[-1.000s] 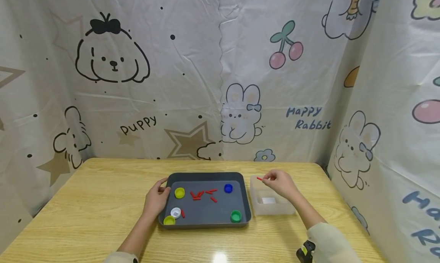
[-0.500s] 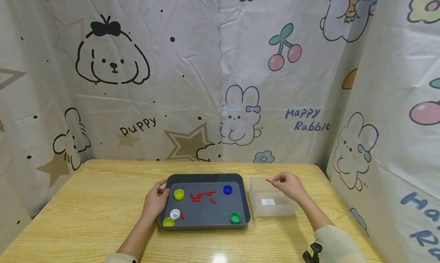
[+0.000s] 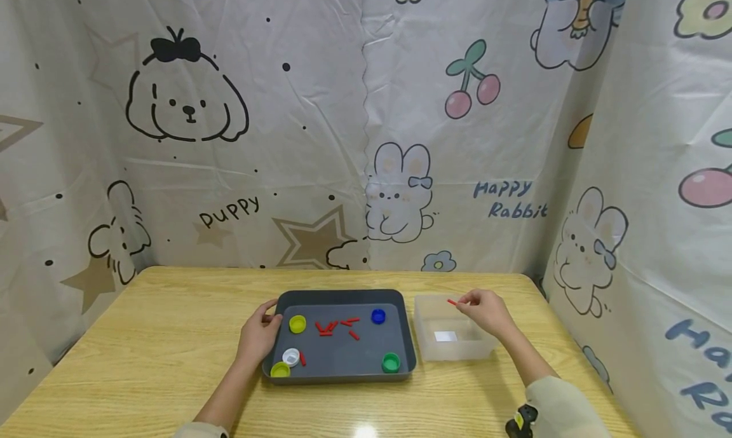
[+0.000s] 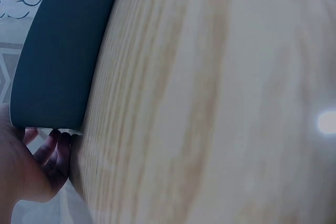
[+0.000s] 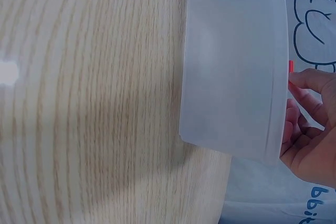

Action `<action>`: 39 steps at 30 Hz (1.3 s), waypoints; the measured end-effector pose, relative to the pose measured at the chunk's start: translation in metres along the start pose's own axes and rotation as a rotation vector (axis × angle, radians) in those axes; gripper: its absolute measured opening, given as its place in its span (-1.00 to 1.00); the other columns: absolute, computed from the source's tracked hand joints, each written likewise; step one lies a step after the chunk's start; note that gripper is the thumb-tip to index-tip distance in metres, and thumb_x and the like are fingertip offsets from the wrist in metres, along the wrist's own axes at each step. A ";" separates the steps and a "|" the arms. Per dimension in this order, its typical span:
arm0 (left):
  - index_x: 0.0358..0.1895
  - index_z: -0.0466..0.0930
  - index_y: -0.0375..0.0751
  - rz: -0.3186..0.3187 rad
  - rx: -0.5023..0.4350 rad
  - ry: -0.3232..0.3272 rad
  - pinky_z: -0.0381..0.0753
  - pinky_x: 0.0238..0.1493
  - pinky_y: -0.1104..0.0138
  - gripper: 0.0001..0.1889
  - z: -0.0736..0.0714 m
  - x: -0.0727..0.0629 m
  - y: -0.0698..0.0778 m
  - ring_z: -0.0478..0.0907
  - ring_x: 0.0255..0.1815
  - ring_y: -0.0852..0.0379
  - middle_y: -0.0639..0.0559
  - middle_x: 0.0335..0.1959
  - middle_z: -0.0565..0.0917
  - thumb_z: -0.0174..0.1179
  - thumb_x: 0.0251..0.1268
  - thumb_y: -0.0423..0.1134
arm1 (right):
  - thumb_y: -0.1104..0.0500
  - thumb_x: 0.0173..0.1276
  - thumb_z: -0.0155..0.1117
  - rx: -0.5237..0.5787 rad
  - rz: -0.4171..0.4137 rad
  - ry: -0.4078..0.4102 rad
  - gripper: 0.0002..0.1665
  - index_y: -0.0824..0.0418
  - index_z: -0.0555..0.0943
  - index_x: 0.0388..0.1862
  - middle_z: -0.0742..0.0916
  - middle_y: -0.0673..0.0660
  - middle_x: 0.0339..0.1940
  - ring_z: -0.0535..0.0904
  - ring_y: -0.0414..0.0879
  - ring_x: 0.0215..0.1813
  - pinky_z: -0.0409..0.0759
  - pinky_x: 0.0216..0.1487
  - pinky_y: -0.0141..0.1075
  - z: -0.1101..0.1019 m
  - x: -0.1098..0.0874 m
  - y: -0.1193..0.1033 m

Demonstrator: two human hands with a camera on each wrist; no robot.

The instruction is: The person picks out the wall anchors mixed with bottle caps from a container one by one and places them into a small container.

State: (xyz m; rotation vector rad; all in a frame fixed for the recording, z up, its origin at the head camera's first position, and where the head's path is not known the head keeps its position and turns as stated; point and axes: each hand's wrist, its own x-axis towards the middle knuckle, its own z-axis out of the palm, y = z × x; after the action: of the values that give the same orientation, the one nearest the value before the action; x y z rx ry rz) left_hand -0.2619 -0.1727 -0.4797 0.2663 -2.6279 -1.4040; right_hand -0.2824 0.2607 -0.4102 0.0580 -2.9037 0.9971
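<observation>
My right hand (image 3: 483,311) pinches a small red stick (image 3: 452,302) between thumb and fingertips, above the clear plastic box (image 3: 457,352). In the right wrist view the red stick (image 5: 291,66) pokes up just past the box's rim, and the other fingers are curled. My left hand (image 3: 260,336) grips the left side of the dark grey tray (image 3: 337,379), with the thumb at the rim. The left wrist view shows its fingers (image 4: 62,156) bent against the tray's end wall. Several red sticks (image 3: 327,328) lie loose in the tray.
Round caps lie in the tray: yellow (image 3: 297,324), blue (image 3: 378,316), green (image 3: 391,362), white (image 3: 290,357) and another yellow one (image 3: 280,369). A white label (image 3: 445,336) shows in the box. Behind the wooden table (image 3: 171,336) hangs a printed curtain (image 3: 320,107).
My right hand has moved to the right over the box, still pinching the red stick. The left hand stays at the tray's side, and the tray's contents look the same.
</observation>
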 end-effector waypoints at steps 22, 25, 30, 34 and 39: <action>0.31 0.32 -0.20 0.005 -0.001 -0.002 0.50 -0.05 0.05 -0.55 -0.001 0.000 0.002 0.53 0.01 -0.18 -0.33 -0.03 0.57 -0.01 0.37 -0.24 | 0.15 0.25 0.25 -0.018 -0.022 0.016 -0.79 0.29 0.66 -0.27 0.62 0.15 -0.36 0.45 -0.05 -0.28 0.36 -0.32 -0.31 -0.002 -0.001 -0.004; 0.31 0.32 -0.20 0.005 -0.002 -0.002 0.50 -0.06 0.06 -0.55 -0.001 0.001 0.002 0.53 0.01 -0.17 -0.32 -0.04 0.57 -0.01 0.37 -0.24 | 0.15 0.26 0.24 -0.014 -0.025 0.015 -0.78 0.29 0.65 -0.26 0.62 0.15 -0.36 0.44 -0.05 -0.29 0.36 -0.33 -0.31 -0.003 -0.001 -0.008; 0.31 0.32 -0.19 0.004 -0.002 -0.005 0.49 -0.04 0.06 -0.55 -0.001 0.001 0.001 0.53 0.02 -0.17 -0.32 -0.03 0.57 -0.01 0.38 -0.24 | 0.15 0.26 0.25 -0.003 -0.038 0.011 -0.79 0.29 0.66 -0.26 0.61 0.14 -0.37 0.43 -0.06 -0.31 0.35 -0.35 -0.31 -0.003 -0.001 -0.014; 0.31 0.32 -0.20 0.006 0.001 -0.003 0.50 -0.04 0.05 -0.55 -0.001 0.001 0.001 0.53 0.02 -0.17 -0.32 -0.02 0.57 -0.01 0.37 -0.24 | 0.14 0.25 0.26 0.001 -0.047 0.010 -0.80 0.26 0.66 -0.26 0.61 0.12 -0.37 0.43 -0.07 -0.31 0.35 -0.36 -0.32 -0.002 -0.001 -0.019; 0.30 0.33 -0.20 0.014 0.003 0.006 0.50 -0.06 0.05 -0.55 0.000 0.001 0.000 0.54 -0.02 -0.15 -0.31 -0.06 0.59 -0.01 0.36 -0.24 | 0.15 0.24 0.27 0.021 -0.066 0.016 -0.82 0.25 0.66 -0.28 0.61 0.11 -0.38 0.43 -0.10 -0.32 0.37 -0.36 -0.32 0.001 -0.001 -0.025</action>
State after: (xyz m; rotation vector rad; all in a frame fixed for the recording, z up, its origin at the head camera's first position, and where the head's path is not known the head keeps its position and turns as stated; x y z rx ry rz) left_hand -0.2633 -0.1729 -0.4800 0.2510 -2.6221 -1.3927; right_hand -0.2798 0.2401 -0.3958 0.1449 -2.8567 1.0121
